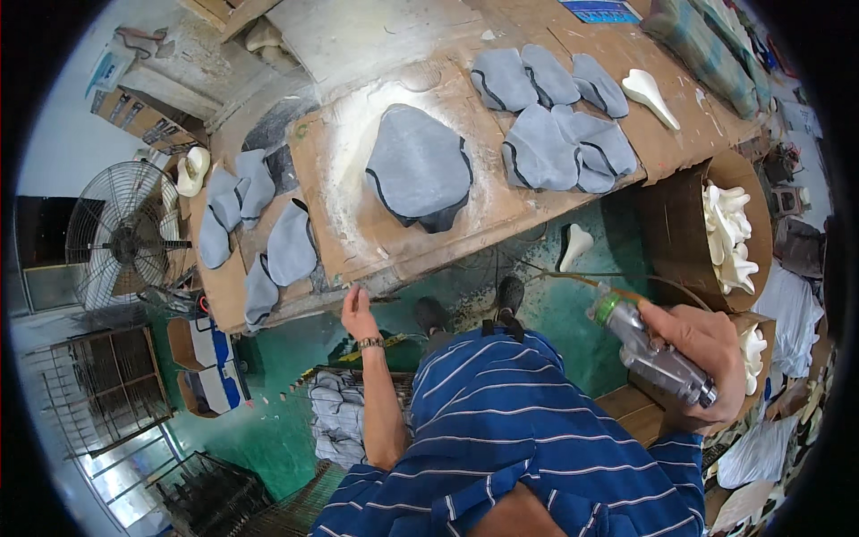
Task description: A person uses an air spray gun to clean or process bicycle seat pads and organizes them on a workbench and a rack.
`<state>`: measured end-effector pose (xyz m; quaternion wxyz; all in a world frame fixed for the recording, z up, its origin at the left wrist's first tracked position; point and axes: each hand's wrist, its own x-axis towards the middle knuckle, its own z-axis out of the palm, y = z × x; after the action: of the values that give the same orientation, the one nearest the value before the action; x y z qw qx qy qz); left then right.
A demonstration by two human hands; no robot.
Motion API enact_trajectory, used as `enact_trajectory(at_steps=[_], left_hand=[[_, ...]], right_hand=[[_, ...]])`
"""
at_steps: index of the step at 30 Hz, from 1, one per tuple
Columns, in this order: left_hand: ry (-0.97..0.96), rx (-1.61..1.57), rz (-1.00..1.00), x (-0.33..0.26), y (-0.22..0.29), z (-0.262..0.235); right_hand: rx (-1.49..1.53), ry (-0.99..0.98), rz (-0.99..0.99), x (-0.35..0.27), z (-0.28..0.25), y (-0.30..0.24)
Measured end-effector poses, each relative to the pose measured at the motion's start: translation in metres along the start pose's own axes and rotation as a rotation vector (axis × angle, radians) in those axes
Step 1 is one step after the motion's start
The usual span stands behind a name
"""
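Note:
My right hand (702, 358) grips what looks like a spray gun (658, 349), with a clear body, a green collar and a metal end, held off to the right of my body. Just below the bench's front edge is my left hand (358, 315), empty, its fingers loosely bent and apart. A grey fabric saddle cover (416, 161) with black edging lies spread over a dark piece on the cardboard sheet (313, 183), which is coated with pale residue. Neither hand touches the cover.
More grey covers (541, 148) lie at the bench's right, others (291, 242) at its left. A white saddle shell (650, 97) sits far right. Below, a carton (667, 237) holds several white shells. A hose (582, 276) crosses near my right hand. A fan (125, 233) stands left.

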<state>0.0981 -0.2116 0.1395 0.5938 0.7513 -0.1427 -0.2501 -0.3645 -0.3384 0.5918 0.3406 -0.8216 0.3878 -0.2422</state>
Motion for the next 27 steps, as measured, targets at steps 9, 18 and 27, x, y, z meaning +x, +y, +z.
enact_trajectory(at_steps=[9, 18, 27], left_hand=[[-0.070, -0.095, 0.120, 0.005, 0.091, 0.049], [-0.137, -0.130, 0.384, 0.020, 0.171, 0.114], [-0.536, 0.906, 0.938, 0.079, 0.208, 0.167]], right_hand=[[-0.031, 0.283, 0.025, -0.018, 0.011, -0.001], [0.025, 0.063, -0.077, -0.026, -0.001, 0.019], [-0.025, 0.169, 0.145, -0.054, -0.014, 0.030]])
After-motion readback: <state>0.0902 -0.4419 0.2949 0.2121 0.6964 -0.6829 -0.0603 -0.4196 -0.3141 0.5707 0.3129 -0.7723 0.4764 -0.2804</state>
